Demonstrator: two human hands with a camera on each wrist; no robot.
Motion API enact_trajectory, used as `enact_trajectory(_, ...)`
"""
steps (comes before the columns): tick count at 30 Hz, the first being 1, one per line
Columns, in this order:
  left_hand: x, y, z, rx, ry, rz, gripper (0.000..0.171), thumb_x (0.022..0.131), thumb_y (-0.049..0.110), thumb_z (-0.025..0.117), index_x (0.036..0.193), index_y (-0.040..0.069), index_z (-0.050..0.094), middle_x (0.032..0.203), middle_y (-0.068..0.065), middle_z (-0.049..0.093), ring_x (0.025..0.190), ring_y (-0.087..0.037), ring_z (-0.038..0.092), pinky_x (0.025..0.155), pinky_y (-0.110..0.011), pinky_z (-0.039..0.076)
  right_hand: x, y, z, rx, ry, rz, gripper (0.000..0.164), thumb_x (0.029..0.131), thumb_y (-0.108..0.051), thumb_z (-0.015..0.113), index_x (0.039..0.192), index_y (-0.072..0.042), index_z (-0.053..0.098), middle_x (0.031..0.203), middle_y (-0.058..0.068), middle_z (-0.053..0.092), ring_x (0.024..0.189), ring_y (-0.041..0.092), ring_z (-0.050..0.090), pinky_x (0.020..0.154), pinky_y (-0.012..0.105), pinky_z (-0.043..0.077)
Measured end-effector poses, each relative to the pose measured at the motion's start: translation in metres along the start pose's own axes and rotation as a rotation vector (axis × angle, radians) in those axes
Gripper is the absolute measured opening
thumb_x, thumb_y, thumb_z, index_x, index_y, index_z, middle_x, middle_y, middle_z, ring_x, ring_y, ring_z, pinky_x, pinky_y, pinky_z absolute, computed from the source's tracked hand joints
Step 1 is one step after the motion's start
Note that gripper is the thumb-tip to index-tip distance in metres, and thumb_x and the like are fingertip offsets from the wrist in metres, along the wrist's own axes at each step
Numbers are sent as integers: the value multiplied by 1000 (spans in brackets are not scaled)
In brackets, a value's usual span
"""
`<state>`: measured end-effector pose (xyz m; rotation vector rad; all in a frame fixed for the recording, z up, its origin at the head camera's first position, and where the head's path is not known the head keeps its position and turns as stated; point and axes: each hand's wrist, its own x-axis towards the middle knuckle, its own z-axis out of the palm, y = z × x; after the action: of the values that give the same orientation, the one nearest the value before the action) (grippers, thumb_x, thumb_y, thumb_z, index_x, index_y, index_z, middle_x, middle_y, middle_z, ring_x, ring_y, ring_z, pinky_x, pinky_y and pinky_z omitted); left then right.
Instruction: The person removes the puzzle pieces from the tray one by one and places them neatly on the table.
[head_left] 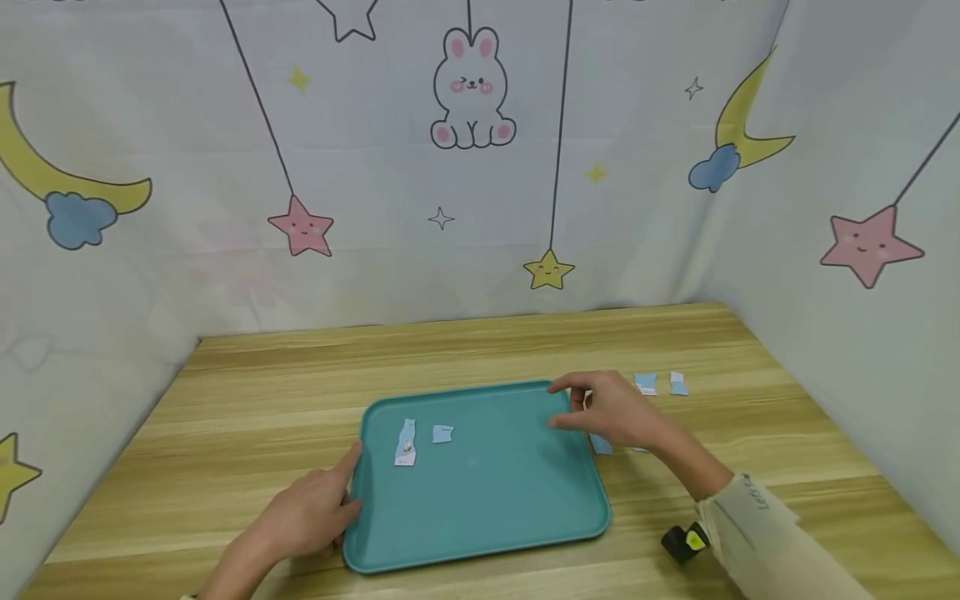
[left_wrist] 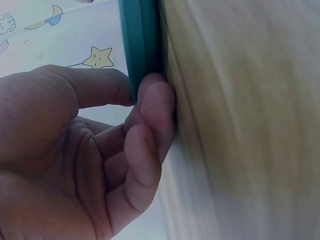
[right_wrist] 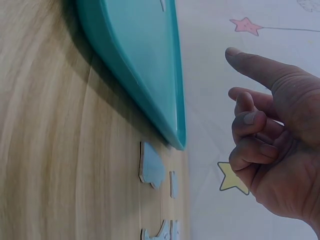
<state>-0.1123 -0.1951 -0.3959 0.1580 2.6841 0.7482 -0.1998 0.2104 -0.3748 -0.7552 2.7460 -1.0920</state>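
My left hand [head_left: 313, 510] holds the left edge of a teal tray [head_left: 487, 500]. In the left wrist view its thumb lies against the tray's rim [left_wrist: 140, 45], with fingertips at the underside. On the tray lie a long pale-blue and white cardboard piece [head_left: 406, 440] and a small squarish one [head_left: 443, 434], toward the upper left. Over the tray's right edge hovers my right hand [head_left: 611, 408], thumb and forefinger stretched apart and nothing between them. Its other fingers [right_wrist: 250, 145] are curled loosely in the right wrist view.
Several more blue and white pieces lie on the wooden table right of the tray, including one piece [head_left: 645, 383] beside another [head_left: 678, 383]. A further piece [head_left: 600, 443] is partly covered by my right hand. Printed cloth [head_left: 480, 250] walls the table's back and sides.
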Motion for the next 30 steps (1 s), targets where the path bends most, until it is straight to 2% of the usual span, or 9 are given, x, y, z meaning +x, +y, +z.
enact_trajectory(9,-2,1,-1,-13,2,11,81,100,7,64,165,-8,19,63,-1,60,47,-19,59,52,-30,46,7,-6,6,25,-48,6,48,92,-26,83,132,-2,70,79,-1,57,59,10,49,57,26,44)
enact_trajectory(19,-2,1,-1,-12,5,15,81,100,8,64,165,-8,19,62,-1,60,47,-19,59,51,-30,45,16,-11,13,-16,-51,-14,44,91,-26,84,127,-4,74,78,-3,57,60,9,48,58,25,42)
enact_trajectory(30,-2,2,-2,-2,-1,-3,81,100,8,64,165,-8,19,63,-1,60,47,-19,60,53,-31,46,26,-23,20,-8,-88,-19,45,91,-27,83,129,-4,73,80,-2,58,60,10,47,58,26,41)
